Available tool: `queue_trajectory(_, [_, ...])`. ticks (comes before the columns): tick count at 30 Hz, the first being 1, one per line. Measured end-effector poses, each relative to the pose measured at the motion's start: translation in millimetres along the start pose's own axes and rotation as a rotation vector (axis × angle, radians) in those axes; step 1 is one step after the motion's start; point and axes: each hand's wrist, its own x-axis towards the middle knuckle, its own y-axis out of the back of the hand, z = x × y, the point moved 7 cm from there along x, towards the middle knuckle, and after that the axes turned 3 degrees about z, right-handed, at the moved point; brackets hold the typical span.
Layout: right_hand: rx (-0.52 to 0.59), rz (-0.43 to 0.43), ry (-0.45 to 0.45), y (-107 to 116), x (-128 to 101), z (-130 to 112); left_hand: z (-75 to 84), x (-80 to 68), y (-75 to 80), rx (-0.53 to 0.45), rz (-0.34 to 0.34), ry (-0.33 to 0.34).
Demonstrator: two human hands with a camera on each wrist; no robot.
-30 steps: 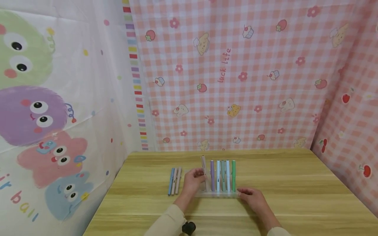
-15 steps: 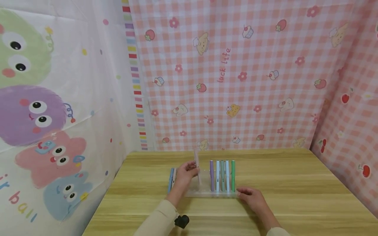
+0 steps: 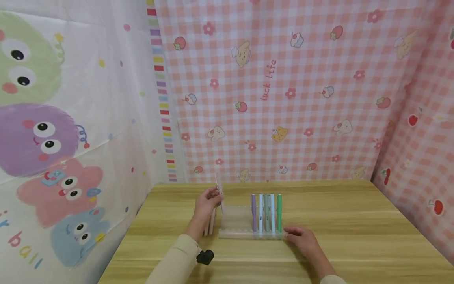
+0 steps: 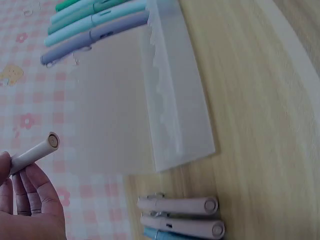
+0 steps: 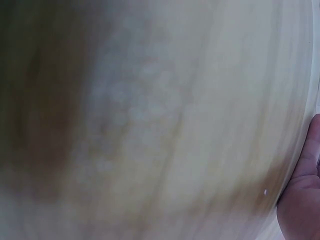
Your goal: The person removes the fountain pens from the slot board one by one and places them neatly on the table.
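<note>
My left hand (image 3: pixel 206 204) pinches a pale pinkish pen (image 3: pixel 218 184) near the left end of a clear pen rack (image 3: pixel 234 219). In the left wrist view the pen's round end (image 4: pixel 53 140) points away from the fingers. Standing in the rack's right part are a purple pen (image 3: pixel 253 215), two light blue pens, a grey-green pen (image 3: pixel 267 215) and a green pen (image 3: pixel 279 215); its left slots hold none. My right hand (image 3: pixel 304 240) grips the rack's right end between thumb and fingertips. Only part of this hand (image 5: pixel 302 200) shows in the right wrist view.
Two pale pinkish pens (image 4: pixel 180 205) and a blue pen (image 4: pixel 165 234) lie on the wooden table (image 3: pixel 337 209) left of the rack, partly hidden by my left hand in the head view. A checked curtain (image 3: pixel 308 114) hangs behind the table.
My left hand has lifted the pale pinkish pen out of the rack's row and carried it left, past the rack's left end. The right hand has stayed at the rack's right end.
</note>
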Motion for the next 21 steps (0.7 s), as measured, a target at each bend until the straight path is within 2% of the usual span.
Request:
queue_trajectory(8, [0.001,-0.009,0.004,0.9,-3.2,-5.2,4.2,17.0,26.6,0.005,0.031,0.026])
queue_trajectory(12, [0.000,-0.017,0.009,1.3,-3.5,-5.9,4.7,24.1,39.5,0.000,0.050,0.062])
queue_trajectory(15, [0.003,-0.019,0.003,0.8,-3.0,-4.5,3.8,26.9,49.8,-0.005,0.063,0.092])
queue_trajectory(21, [0.002,-0.013,-0.003,-0.7,-1.9,-1.3,3.2,28.2,68.0,0.031,0.060,0.105])
